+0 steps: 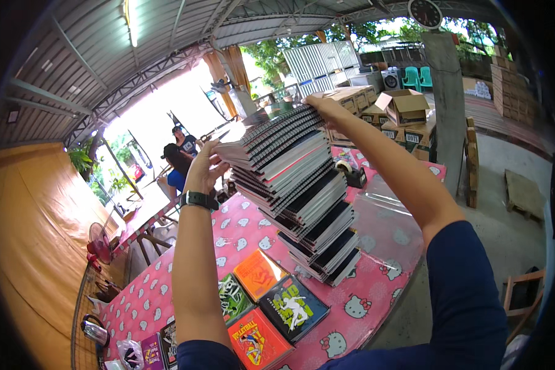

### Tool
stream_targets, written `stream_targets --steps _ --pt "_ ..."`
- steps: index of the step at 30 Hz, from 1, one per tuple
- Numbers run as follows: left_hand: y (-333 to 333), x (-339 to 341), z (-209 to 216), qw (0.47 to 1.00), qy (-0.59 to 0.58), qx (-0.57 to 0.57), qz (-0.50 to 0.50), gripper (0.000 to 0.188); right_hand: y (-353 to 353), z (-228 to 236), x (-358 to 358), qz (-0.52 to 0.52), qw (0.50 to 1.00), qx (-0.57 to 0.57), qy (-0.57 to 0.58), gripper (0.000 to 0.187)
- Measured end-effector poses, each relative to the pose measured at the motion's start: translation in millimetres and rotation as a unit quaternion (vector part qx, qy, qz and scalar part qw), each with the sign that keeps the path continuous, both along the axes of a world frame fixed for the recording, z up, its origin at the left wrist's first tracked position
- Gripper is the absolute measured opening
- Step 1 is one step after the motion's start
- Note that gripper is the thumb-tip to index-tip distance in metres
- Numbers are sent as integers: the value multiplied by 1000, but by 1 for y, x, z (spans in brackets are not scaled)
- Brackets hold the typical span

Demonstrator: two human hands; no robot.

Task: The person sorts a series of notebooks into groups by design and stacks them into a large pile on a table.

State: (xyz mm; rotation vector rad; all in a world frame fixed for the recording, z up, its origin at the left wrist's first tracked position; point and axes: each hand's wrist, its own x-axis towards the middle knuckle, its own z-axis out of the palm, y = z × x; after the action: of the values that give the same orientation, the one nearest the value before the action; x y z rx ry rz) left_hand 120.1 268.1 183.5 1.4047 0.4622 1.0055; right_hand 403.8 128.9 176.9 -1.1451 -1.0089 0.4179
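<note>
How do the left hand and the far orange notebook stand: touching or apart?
Apart: the head view shows pink tablecloth between the left hand and far orange notebook.

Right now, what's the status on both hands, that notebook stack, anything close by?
Left hand at upper left of notebook stack; right hand at its top far corner. Stack tall, unevenly stepped. Four notebooks lie on its near side.

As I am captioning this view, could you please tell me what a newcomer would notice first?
The tall stack of spiral-bound notebooks at the centre would probably stand out first, its top between the left hand and right hand. Next come four colourful notebooks, lying nearer the wearer on the pink tablecloth.
</note>
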Motion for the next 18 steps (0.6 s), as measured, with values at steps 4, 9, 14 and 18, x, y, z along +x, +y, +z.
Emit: stream_targets --steps 4,9,14,18 --pt "-8 -13 5 995 51 43 68 40 -19 -1 -39 -19 994 -105 22 42" --pt "1 35 -13 978 -194 77 2 49 -10 -1 -43 49 991 94 81 41" --pt "-11 33 -7 977 -215 8 14 53 -8 7 -54 36 997 61 35 45" --pt "16 26 -15 961 -258 88 32 47 -8 -8 -49 115 984 88 99 54"
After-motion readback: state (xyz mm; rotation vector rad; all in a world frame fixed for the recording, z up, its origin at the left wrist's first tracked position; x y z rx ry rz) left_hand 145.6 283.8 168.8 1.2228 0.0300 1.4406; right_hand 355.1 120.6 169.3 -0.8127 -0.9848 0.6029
